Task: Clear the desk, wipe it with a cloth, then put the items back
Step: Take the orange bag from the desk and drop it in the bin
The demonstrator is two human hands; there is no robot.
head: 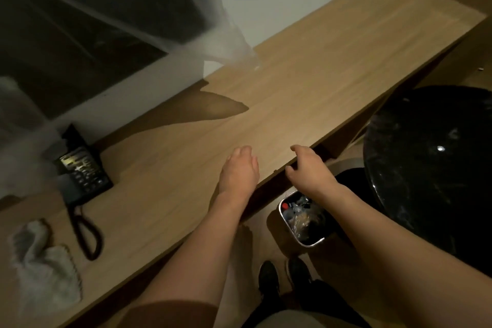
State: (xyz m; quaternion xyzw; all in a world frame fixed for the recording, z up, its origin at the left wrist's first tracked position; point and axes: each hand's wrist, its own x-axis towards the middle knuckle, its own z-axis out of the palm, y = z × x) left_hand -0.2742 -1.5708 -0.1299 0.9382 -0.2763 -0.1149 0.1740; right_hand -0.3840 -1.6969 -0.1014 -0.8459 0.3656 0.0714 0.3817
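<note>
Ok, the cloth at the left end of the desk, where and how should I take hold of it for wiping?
Best guess: pinch the cloth at its raised, bunched upper part, coming from above with the left hand. It lies crumpled on the desk, so the folds give the fingers something to gather; the phone cord lies close on its right.

Light wood-grain desk (332, 66), black telephone (82, 173), pale grey cloth (45, 266), glossy black chair (431, 168).

A single head-worn view looks steeply down, close over the front edge of the long light-wood desk (306, 93); far corners look dim, perhaps distorted.
</note>
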